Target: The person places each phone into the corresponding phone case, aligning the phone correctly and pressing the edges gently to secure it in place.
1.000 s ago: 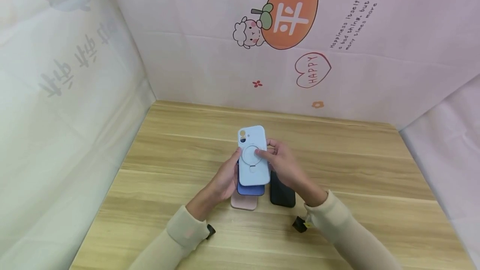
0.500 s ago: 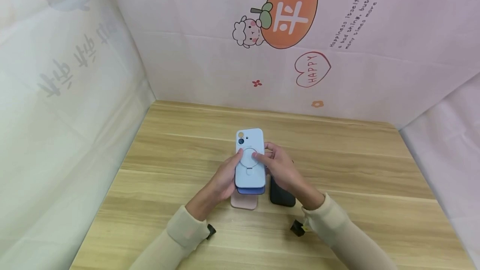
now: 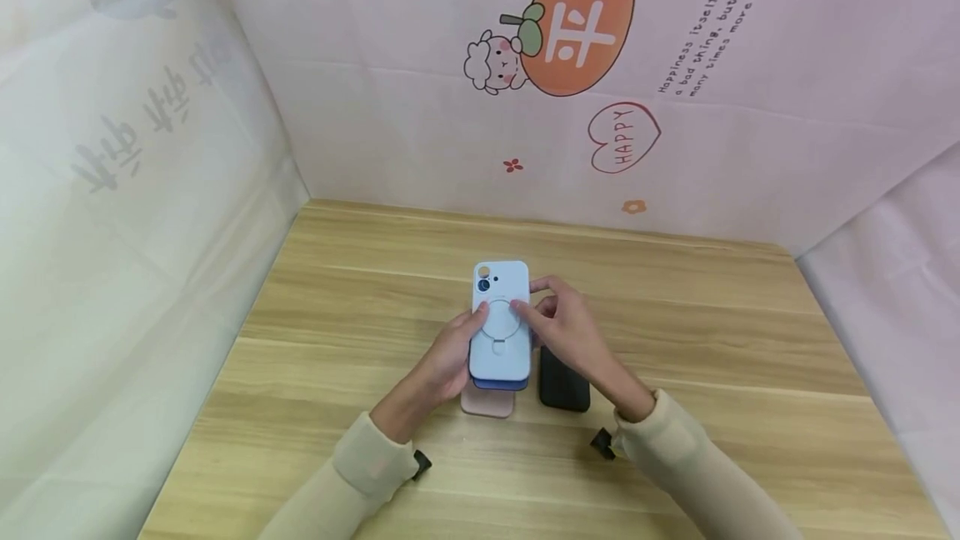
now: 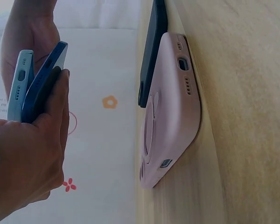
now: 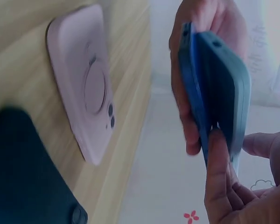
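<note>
Both hands hold a light blue phone case [image 3: 501, 361] with a ring on its back, over a blue phone [image 3: 501, 385] whose bottom edge peeks out below it. My left hand [image 3: 448, 357] grips the two along the left side, thumb on the case. At the upper right side, my right hand [image 3: 568, 327] pinches the case, thumb by the ring. The wrist views show the case [image 5: 240, 88] and the phone [image 5: 192, 74] as two layers with a wedge-shaped gap, the right fingers reaching into it. The pair is held above the table.
A pink phone case [image 4: 172, 98], apparently with a phone in it, lies on the wooden table [image 3: 337, 290] below the hands. To its right lies a black phone or case [image 3: 564, 382]. Printed cloth [image 3: 420, 107] walls off the back and sides.
The light blue case has come down toward me and straightened, covering more of the blue phone. My right forefinger has lifted and stretched along the case's side; my left hand stays nearly still.
</note>
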Motion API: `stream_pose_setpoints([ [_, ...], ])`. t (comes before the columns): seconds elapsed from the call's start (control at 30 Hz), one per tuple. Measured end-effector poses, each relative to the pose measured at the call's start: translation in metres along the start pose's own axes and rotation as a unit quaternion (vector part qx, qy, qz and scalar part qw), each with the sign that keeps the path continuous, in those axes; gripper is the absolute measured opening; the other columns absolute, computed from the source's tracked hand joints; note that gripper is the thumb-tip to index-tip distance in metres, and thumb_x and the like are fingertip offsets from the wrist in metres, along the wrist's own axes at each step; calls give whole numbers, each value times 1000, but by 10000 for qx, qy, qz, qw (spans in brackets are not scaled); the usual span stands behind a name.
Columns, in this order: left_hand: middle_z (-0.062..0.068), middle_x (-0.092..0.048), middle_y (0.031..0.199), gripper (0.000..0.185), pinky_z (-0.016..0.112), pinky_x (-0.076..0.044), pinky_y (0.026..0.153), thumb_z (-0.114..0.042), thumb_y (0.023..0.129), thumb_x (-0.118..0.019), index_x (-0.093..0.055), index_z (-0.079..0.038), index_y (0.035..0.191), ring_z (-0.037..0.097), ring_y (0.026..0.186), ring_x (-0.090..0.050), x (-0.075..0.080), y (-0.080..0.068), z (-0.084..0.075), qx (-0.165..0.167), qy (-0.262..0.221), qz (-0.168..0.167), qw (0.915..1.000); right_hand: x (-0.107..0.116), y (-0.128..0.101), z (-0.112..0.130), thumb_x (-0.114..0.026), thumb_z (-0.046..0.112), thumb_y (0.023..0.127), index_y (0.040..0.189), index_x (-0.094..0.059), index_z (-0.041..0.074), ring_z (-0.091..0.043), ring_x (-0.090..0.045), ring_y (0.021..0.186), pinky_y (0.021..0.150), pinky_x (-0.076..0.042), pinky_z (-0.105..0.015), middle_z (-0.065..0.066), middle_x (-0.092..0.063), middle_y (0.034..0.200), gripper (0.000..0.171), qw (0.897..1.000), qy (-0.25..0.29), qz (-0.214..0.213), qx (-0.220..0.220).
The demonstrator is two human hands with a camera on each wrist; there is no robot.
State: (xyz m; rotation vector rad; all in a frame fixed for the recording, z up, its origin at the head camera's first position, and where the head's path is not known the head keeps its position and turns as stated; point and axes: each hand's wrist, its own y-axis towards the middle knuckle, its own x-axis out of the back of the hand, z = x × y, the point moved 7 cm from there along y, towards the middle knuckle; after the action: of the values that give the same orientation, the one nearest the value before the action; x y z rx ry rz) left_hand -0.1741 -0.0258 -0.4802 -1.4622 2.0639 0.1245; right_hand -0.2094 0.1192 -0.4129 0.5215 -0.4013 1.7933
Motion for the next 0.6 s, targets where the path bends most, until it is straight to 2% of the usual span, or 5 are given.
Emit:
stream_pose_setpoints([
  [0.2,22,-48,158,59,50,-43,119,-35,117,-34,-26,-3,166,36,146,-48,0,-4,2,105,113,-19,9999,19,5,5,-77,15,99,113,-66,-4,-16,-67,56,47,-48,-21,-15,-72,70,26,9946,-401,-726,625],
  [0.27,22,-50,157,59,49,-43,120,-34,117,-36,-27,-3,166,34,146,-48,0,-6,2,158,160,-24,9997,26,7,7,-77,14,99,112,-68,-4,-18,-70,62,52,-50,-21,-15,-75,78,24,9913,-501,-923,796],
  [0.33,22,-51,156,59,48,-44,119,-34,117,-37,-28,-2,165,33,145,-49,-1,-8,3,199,272,6,9994,31,9,9,-76,17,100,113,-71,-3,-21,-72,72,62,-56,-22,-14,-77,88,23,9890,-679,-982,874],
  [0.47,21,-56,150,59,47,-50,113,-37,116,-37,-30,-6,166,33,138,-56,-3,-10,6,368,602,162,9974,32,14,11,-69,25,105,120,-73,0,-25,-73,91,77,-65,-34,-13,-77,105,29,9906,-902,-634,806],
  [0.6,20,-61,145,58,48,-54,108,-38,116,-39,-32,-9,166,33,131,-62,-6,-12,10,504,754,328,9953,26,20,8,-61,30,110,123,-75,1,-24,-70,90,77,-62,-34,-13,-77,110,35,9959,-744,-23,521],
])
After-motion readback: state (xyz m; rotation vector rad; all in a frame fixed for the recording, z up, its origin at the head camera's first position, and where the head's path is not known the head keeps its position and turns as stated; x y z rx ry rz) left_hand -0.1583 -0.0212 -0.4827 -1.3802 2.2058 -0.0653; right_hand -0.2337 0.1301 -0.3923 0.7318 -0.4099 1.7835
